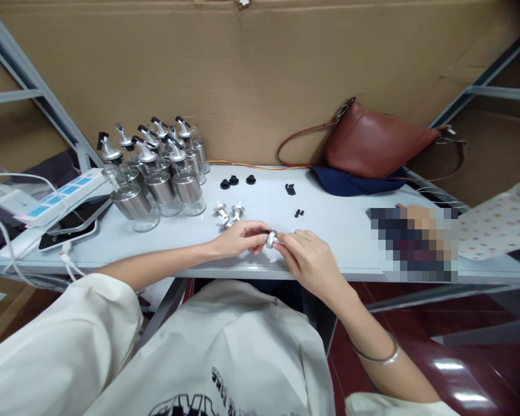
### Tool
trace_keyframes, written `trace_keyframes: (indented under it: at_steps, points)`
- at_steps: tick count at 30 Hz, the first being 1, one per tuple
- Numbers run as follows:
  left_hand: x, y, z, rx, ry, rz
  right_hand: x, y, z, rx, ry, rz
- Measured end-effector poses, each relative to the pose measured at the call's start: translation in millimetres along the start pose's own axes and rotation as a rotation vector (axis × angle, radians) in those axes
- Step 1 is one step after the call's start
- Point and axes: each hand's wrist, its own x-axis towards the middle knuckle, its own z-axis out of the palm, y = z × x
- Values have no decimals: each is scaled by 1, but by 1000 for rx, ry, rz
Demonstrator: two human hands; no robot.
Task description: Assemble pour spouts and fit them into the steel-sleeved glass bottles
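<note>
Both my hands meet over the table's front part, around one silver pourer spout (270,239). My left hand (244,237) is closed on its dark end, and my right hand (305,254) pinches the opposite end. The fingers hide much of the spout. Just beyond my left hand lie several silver spout pieces (237,212). Farther back sit three black stoppers (251,179). To their right are a few small black flaps (290,189) and tiny black bits (300,213), too small to make out.
Several glass bottles with steel sleeves (159,186) and pourers stand at the back left. A white power strip (65,196) and a phone (69,234) lie at the left edge. A brown leather bag (375,141) rests on dark blue cloth (342,181). Another person's hand (420,222) is at right.
</note>
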Motion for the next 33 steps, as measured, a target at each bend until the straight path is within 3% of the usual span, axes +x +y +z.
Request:
trace_keyframes:
  at_steps: [5,12,16,21,26,30,33]
  points:
    - [-5,0,1,171,21,112,0,-2,1,237,-49,207]
    - [-8,-6,-4,645,71,350,2,-8,-2,536,-148,534]
    - [-8,-8,-4,769,74,461,3,-4,3,757,-178,646]
    - [-6,-9,-4,732,114,377,2,4,13,942,-199,647]
    - [-4,-4,-2,680,229,215,0,3,23,897,-136,628]
    - [-5,1,-1,855,289,212,-1,0,26,901,37,768]
    - [-5,1,-2,1021,287,237,-2,-1,28,1008,70,774]
